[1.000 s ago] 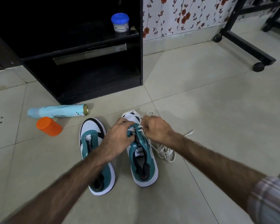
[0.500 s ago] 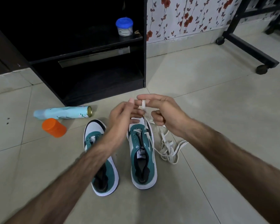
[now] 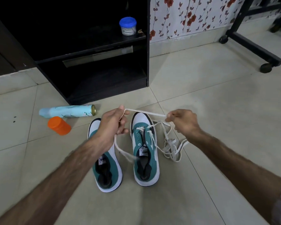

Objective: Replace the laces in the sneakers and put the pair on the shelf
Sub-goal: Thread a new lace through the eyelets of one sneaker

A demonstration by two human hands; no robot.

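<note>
From the head camera, the left hand [image 3: 111, 123] and right hand [image 3: 183, 121] each pinch the white lace [image 3: 146, 113], stretched between them above the right-side sneaker [image 3: 145, 153], which stands on the floor beside its mate [image 3: 106, 168]; the lace looks light, limp and tangle-prone; best held near its stiff tips; the black shelf [image 3: 104, 51] waits beyond.
</note>
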